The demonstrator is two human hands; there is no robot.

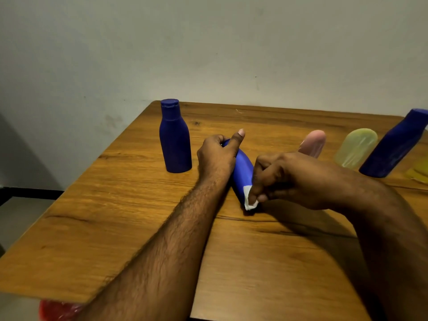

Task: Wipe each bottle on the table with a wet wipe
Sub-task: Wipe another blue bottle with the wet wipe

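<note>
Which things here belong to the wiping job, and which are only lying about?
Job:
- held bottle, gripped by left hand
- wipe, pinched by right hand
- left blue bottle
- right blue bottle
- pink bottle
- yellow bottle

Lying about:
- red thing below the table edge
- yellow thing at far right, unclear

left of the left hand (pixel 216 156) an upright dark blue plastic bottle (pixel 175 137) stands near, with bare wooden table (pixel 92 205) beyond it out to the edge. between the two hands lies the tilted blue bottle (pixel 242 174) (it fills that gap). behind the right hand (pixel 284 179) a pink bottle (pixel 313 142), a pale yellow bottle (pixel 355 148) and another dark blue bottle (pixel 394 147) stand in a row. nearer than both hands the tabletop is open, crossed only by the forearms.
</note>
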